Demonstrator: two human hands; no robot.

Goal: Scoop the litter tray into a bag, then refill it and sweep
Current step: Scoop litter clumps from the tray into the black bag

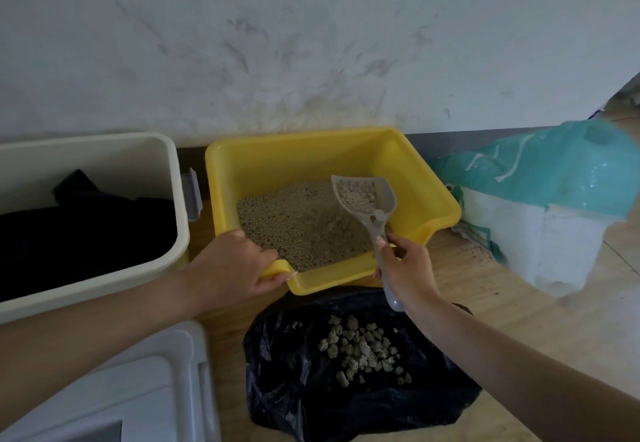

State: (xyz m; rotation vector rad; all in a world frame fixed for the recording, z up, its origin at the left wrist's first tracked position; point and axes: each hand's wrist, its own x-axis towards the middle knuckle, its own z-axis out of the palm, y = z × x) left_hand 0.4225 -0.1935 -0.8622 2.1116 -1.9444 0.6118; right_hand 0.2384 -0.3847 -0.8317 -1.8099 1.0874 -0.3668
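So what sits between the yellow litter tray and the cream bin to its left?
In the head view, only a narrow gap: a grey latch on the side of the cream bin juts toward the yellow litter tray, over wooden floor.

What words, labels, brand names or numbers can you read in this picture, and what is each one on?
No text here can be read.
On the teal and white sack: white marks, too blurred to read.
On the yellow tray, grey scoop, black bag and cream bin: no print shows.
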